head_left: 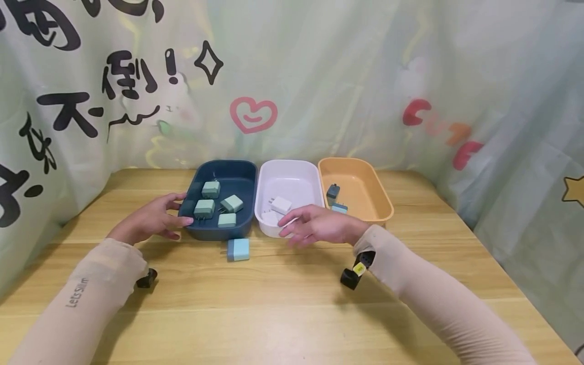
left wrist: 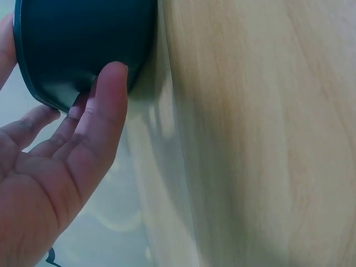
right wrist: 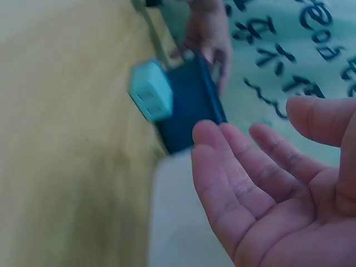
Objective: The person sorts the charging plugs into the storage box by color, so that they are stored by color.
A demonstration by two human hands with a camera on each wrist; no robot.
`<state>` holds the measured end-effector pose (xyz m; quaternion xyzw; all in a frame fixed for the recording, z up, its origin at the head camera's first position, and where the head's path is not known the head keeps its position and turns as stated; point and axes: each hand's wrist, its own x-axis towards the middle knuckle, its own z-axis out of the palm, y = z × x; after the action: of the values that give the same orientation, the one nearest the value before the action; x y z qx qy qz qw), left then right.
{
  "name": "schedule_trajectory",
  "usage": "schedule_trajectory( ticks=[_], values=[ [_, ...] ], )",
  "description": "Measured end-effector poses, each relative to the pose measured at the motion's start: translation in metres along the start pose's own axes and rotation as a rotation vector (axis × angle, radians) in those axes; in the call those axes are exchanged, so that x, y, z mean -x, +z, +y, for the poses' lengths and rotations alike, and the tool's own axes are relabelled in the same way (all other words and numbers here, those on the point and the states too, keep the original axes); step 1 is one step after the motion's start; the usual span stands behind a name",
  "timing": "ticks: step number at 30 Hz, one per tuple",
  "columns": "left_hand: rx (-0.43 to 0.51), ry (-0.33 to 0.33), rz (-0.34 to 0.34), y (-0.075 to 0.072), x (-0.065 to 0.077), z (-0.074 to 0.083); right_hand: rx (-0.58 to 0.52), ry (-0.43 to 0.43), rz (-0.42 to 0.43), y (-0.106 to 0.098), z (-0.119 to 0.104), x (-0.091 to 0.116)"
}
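My left hand [head_left: 152,218] grips the left side of a dark blue bin [head_left: 193,232], thumb at the front corner. In the left wrist view its fingers [left wrist: 108,108] lie against the bin's outer wall. Several pale green plug chargers [head_left: 211,190] are inside that bin. A two-tone blue plug charger [head_left: 239,250] lies on the table right before it; two ports show on its face in the right wrist view. My right hand [head_left: 319,225] hovers over the front of the white bin [head_left: 292,170], fingers spread and holding nothing. White chargers [head_left: 281,205] lie in that bin, partly hidden by the hand.
An orange bin [head_left: 365,177] stands right of the white one, with a dark charger [head_left: 333,191] and a blue charger [head_left: 339,208] inside. The three bins sit side by side on the wooden table [head_left: 274,314]. A printed curtain [head_left: 328,91] hangs close behind them.
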<state>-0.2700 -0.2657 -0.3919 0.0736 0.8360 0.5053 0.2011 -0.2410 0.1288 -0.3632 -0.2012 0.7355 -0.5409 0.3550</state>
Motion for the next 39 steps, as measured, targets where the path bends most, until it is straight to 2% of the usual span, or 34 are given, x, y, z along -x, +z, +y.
schedule_trajectory(
  ticks=[3,8,14,19,30,39],
  values=[
    [-0.012,-0.010,0.004,0.000,-0.001,0.001,0.012,-0.002,-0.013,0.015,0.004,-0.011],
    [-0.015,-0.029,0.006,0.001,-0.003,0.001,-0.005,-0.007,0.017,0.036,0.013,-0.031],
    [-0.012,-0.031,0.003,0.000,-0.003,0.001,-0.071,-0.003,0.093,0.056,0.015,-0.048],
    [-0.009,-0.025,-0.002,0.000,-0.001,0.002,-0.073,-0.004,0.156,0.068,0.017,-0.059],
    [-0.036,0.002,-0.002,-0.003,-0.003,0.002,0.015,0.035,0.270,0.080,0.024,-0.075],
    [-0.035,0.003,-0.009,-0.001,-0.001,-0.001,0.217,0.019,0.350,0.087,0.030,-0.078]
  ],
)
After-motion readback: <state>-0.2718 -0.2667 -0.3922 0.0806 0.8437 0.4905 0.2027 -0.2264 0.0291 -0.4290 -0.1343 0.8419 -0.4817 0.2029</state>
